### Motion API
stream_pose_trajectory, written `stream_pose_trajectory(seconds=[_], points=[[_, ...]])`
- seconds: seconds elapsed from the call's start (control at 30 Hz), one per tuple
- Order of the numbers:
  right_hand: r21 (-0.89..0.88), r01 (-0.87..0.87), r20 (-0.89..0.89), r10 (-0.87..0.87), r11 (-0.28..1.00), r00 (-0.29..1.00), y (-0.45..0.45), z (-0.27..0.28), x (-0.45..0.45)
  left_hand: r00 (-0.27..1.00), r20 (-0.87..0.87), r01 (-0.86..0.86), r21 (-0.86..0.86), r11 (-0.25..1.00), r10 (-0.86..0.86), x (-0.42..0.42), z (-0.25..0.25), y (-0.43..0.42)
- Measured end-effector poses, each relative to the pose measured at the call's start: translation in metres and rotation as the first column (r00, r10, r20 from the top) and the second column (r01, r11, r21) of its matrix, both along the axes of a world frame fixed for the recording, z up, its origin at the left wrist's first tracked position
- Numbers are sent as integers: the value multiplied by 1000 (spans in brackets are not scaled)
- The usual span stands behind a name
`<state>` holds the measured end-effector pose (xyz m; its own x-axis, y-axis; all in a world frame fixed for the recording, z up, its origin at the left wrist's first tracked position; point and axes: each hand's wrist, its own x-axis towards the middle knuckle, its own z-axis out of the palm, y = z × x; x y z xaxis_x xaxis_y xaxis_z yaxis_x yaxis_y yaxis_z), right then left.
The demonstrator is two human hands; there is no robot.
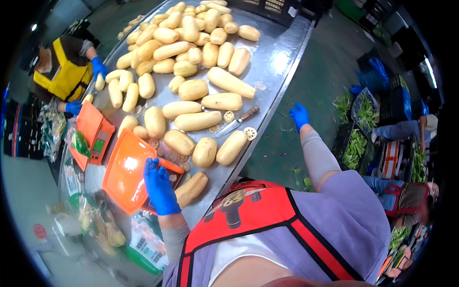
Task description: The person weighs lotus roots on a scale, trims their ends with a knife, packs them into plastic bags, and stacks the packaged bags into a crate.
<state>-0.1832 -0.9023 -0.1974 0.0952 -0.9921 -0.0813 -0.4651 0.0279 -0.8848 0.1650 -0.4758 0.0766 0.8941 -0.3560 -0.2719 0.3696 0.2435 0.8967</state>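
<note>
My left hand (161,189), in a blue glove, is at the right edge of an orange tray (125,167), beside an orange bar (170,165). Its fingers are slightly bent and apart, with nothing visible in them. My right hand (300,115), also gloved in blue, hangs over the floor beyond the table edge, loosely open and holding nothing I can see. Many peeled lotus root pieces (198,120) lie on the metal table (275,52). A knife (237,121) with a wooden handle rests among them near cut slices (249,133).
Across the table at left, a person in a yellow apron (71,81) handles a root piece with blue gloves. A second orange scale (100,143) stands nearby. Packed bags (148,239) lie at the lower left. Crates of greens (355,148) and more people are at right.
</note>
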Motion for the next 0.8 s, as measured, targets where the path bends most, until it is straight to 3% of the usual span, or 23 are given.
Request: stream_pose_trajectory(seconds=[0.03, 0.1, 0.13, 0.17, 0.23, 0.3, 0.33, 0.37, 0.4, 0.43, 0.47, 0.53, 0.57, 0.6, 0.63, 0.67, 0.7, 0.73, 0.8], points=[[1, -25, 5, 25, 1000, 1000, 10, 18, 8, 1000, 11, -18, -4, 1000, 18, 1, -2, 7], [245, -109, 0, 112, 964, 994, 46, 50, 24, 998, 7, -55, -86, 995, 56, 5, -7, 22], [180, -216, -303, 263, 960, 916, 49, 28, 21, 995, 43, -92, -73, 993, 95, 7, -12, 31], [137, -337, -581, 352, 931, 734, 49, 0, 13, 988, 79, -129, -61, 990, 134, 10, -14, 41], [-45, -357, -536, 279, 933, 797, 71, -36, 1, 967, 110, -226, -33, 974, 228, 12, -8, 59], [324, -169, -462, 312, 931, 830, 57, -83, -5, 943, 132, -307, -13, 952, 306, 12, -8, 75], [319, -190, -460, 327, 929, 826, 56, -70, -2, 907, 178, -393, 28, 919, 382, 15, -12, 88], [187, -519, -670, 495, 834, 554, 52, -54, -4, 862, 226, -479, 67, 876, 454, 16, -17, 103], [137, -793, -846, 486, 594, 219, 51, -39, 3, 804, 368, -533, 100, 840, 467, 14, -25, 119], [129, -806, -847, 487, 577, 213, 41, -41, 9, 785, 406, -569, 175, 804, 467, 13, -25, 135], [61, -563, -654, 459, 824, 601, 28, -47, 8, 749, 445, -628, 241, 740, 491, 9, -28, 151], [110, -256, -386, 278, 960, 880, 7, -46, 16, 670, 576, -725, 373, 579, 468, 1, -48, 185], [143, -42, -195, 70, 989, 978, -8, -42, 25, 584, 772, -796, 483, 365, 251, -7, -64, 205], [221, 161, -8, -164, 962, 986, -17, -35, 36, 598, 789, -788, 545, 288, 142, -15, -72, 224], [219, 150, -5, -153, 964, 988, -21, -27, 46, 613, 789, -777, 595, 203, 33, -23, -79, 239], [53, 216, 68, -220, 975, 973, -21, -18, 56, 611, 791, -780, 593, 197, 39, -34, -89, 251], [-109, 289, 151, -271, 951, 950, -20, -5, 65, 667, 742, -738, 670, 80, -64, -44, -99, 262], [-124, 301, 217, -270, 945, 938, -11, 18, 80, 721, 675, -688, 725, -45, -156, -52, -109, 268], [-104, 240, 219, -213, 965, 952, -2, 43, 97, 765, 623, -637, 769, -52, -165, -65, -121, 273]])
